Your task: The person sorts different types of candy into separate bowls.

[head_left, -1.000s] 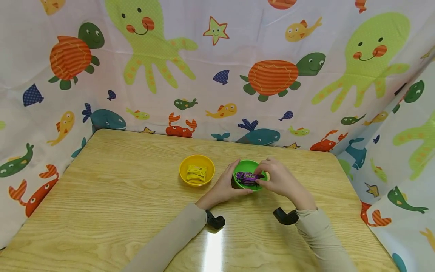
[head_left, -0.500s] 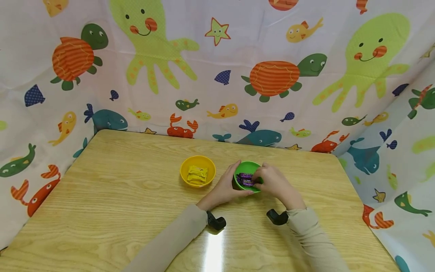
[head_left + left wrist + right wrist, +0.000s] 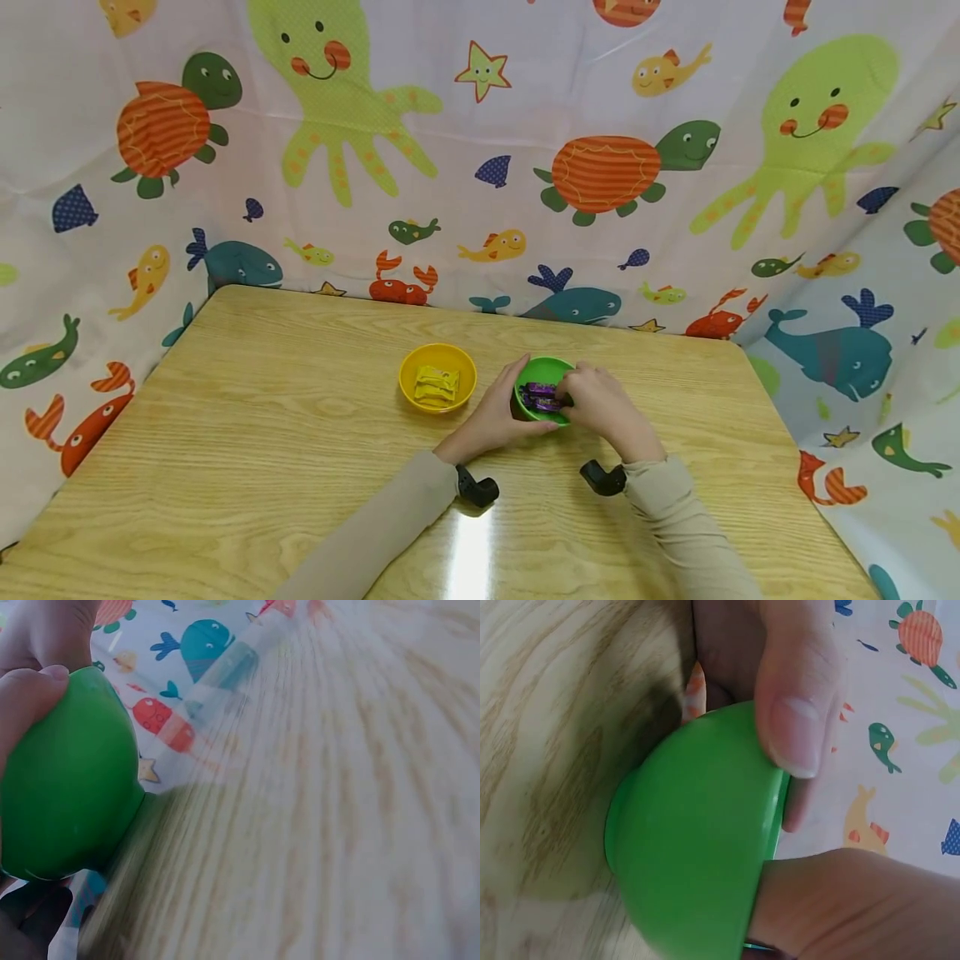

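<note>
My left hand (image 3: 495, 418) holds the green bowl (image 3: 549, 367), fingers round its left side and thumb along the near side. In the right wrist view its thumb (image 3: 795, 735) presses near the rim. Several purple-wrapped candies (image 3: 537, 398) lie in the bowl. My right hand (image 3: 602, 406) reaches over the right rim with curled fingers, pinching a purple-wrapped candy by its end; the fingertips are partly hidden. In the right wrist view the right hand (image 3: 855, 904) dips into the bowl, its contents unseen.
Left of the green bowl stands a yellow bowl (image 3: 408, 377) with several yellow-wrapped candies (image 3: 437, 387) in it. Both bowls are on a wooden table (image 3: 300, 400). A patterned cloth (image 3: 427, 192) with sea animals hangs behind and at the sides.
My right hand has moved left and deeper into the green bowl, bringing the purple-wrapped candy it pinched down among the others. My left hand has kept its hold on the bowl.
</note>
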